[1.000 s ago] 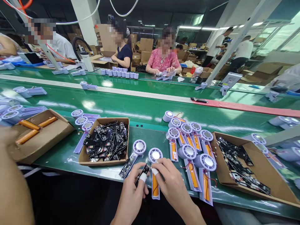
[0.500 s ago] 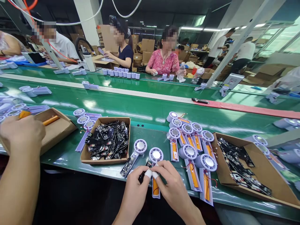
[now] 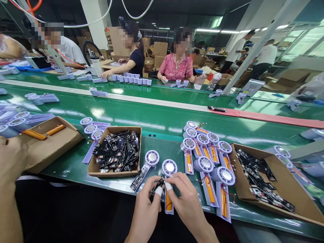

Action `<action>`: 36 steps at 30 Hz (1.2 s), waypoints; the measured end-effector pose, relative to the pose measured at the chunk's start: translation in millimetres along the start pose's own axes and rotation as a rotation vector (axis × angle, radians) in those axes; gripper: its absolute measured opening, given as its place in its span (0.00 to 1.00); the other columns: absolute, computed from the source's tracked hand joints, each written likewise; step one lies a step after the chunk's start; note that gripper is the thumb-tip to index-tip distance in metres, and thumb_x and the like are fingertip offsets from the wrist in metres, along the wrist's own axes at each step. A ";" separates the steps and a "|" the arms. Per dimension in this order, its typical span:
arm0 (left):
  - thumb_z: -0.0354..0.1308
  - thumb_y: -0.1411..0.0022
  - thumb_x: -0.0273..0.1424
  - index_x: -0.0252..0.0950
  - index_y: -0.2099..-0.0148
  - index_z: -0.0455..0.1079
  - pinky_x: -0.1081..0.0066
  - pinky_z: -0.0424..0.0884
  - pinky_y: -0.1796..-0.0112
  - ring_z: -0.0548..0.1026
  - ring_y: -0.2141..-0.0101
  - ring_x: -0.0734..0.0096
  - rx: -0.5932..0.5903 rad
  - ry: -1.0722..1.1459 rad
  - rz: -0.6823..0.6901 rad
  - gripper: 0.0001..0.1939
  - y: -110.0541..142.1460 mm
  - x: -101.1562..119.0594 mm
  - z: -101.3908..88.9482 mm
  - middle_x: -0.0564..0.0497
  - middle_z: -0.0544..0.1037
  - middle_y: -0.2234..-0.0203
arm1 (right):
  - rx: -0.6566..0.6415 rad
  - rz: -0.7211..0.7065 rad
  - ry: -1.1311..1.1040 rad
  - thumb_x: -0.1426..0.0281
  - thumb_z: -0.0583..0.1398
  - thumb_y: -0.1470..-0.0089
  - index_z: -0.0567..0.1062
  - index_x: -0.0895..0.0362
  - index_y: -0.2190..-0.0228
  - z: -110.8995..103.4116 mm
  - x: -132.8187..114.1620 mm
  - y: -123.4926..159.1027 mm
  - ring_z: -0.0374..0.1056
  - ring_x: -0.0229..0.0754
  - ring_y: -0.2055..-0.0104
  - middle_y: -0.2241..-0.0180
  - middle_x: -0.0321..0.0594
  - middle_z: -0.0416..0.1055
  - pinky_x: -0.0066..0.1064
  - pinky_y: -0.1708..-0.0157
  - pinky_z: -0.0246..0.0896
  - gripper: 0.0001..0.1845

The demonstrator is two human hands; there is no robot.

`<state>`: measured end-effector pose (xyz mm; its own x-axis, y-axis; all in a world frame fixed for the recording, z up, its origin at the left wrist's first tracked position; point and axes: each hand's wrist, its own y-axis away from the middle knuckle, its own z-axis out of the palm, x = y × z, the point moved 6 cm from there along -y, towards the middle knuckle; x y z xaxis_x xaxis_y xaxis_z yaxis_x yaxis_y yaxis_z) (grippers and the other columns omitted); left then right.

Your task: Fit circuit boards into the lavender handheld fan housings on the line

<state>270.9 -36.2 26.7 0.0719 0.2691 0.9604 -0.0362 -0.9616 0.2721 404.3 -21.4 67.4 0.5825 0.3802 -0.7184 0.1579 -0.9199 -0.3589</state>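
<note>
My left hand pinches a black circuit board upright, a white finger wrap on one finger. Just right of it, my right hand rests over the lilac handle of a fan housing, which holds an orange battery. That fan's round head lies above my fingers, and the lower battery is partly hidden. Left of my hands lies another fan with a black board fitted in its handle.
Several open fans with orange batteries crowd the green belt to my right. Cardboard boxes of black boards flank them. A co-worker's hand is beside a battery box at left. More people work across the belt.
My hands have shifted the black board slightly and it shows again between them. The co-worker's hand reached over the battery box and drew back to the lower left; one fewer battery shows there.
</note>
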 end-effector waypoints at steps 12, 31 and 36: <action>0.50 0.34 0.31 0.38 0.50 0.68 0.68 0.74 0.60 0.78 0.58 0.63 -0.007 -0.092 0.114 0.12 6.7 9.7 3.4 0.46 0.79 0.56 | 0.090 -0.032 0.215 0.80 0.52 0.42 0.68 0.54 0.66 6.0 -9.9 2.6 0.63 0.47 0.63 0.65 0.42 0.66 0.36 0.65 0.59 0.10; 0.56 0.37 0.28 0.35 0.55 0.70 0.73 0.73 0.69 0.77 0.71 0.71 -0.035 0.280 0.009 0.08 1.2 1.3 6.8 0.50 0.81 0.66 | 0.128 0.181 -0.180 0.75 0.56 0.40 0.73 0.54 0.67 7.5 10.4 10.5 0.67 0.40 0.63 0.64 0.38 0.68 0.29 0.65 0.62 0.07; 0.55 0.36 0.31 0.36 0.53 0.72 0.72 0.73 0.65 0.76 0.66 0.69 0.004 0.113 0.070 0.11 7.1 3.3 6.0 0.48 0.80 0.62 | 0.198 0.097 -0.084 0.76 0.56 0.40 0.73 0.54 0.65 8.0 6.2 15.9 0.66 0.41 0.61 0.64 0.39 0.68 0.31 0.62 0.61 0.07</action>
<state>276.8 -42.4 31.5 -0.0438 0.2050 0.9778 -0.0328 -0.9785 0.2037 404.0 -32.9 52.5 0.5175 0.3057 -0.7992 -0.0595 -0.9189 -0.3900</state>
